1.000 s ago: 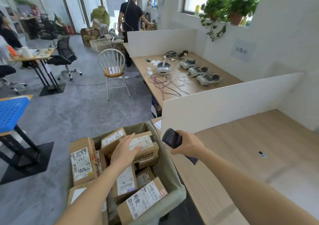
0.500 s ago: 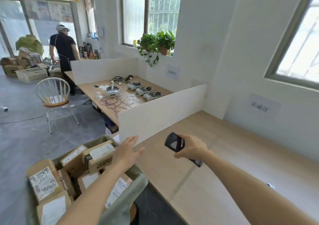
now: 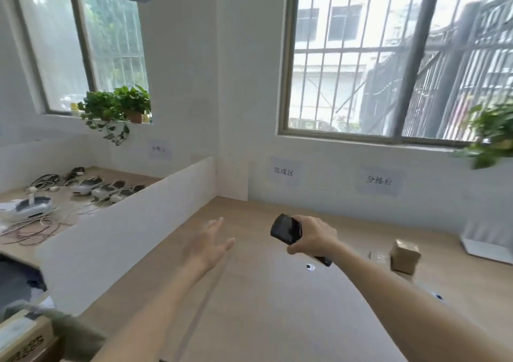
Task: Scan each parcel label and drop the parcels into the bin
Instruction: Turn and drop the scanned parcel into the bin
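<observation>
My right hand [image 3: 315, 236] grips a black handheld scanner [image 3: 286, 229] above the wooden table [image 3: 263, 306]. Left of it, my left hand [image 3: 206, 246] hovers over the table with fingers spread and nothing in it. A small brown cardboard parcel [image 3: 404, 255] stands on the table to the right of my right forearm. At the bottom left corner shows the grey-green rim of the bin [image 3: 66, 327] with one cardboard parcel [image 3: 22, 339] inside; the others in it are out of view.
A white divider panel [image 3: 125, 231] bounds the table on the left; behind it lie headsets and cables [image 3: 91, 189]. A white stand [image 3: 483, 239] sits at the far right by the wall. Potted plants [image 3: 116, 109] sit on the windowsills.
The view has swung right and up, away from the bin toward the table and window. My left hand left the parcels in the bin and now hovers over the table. The scanner stays gripped.
</observation>
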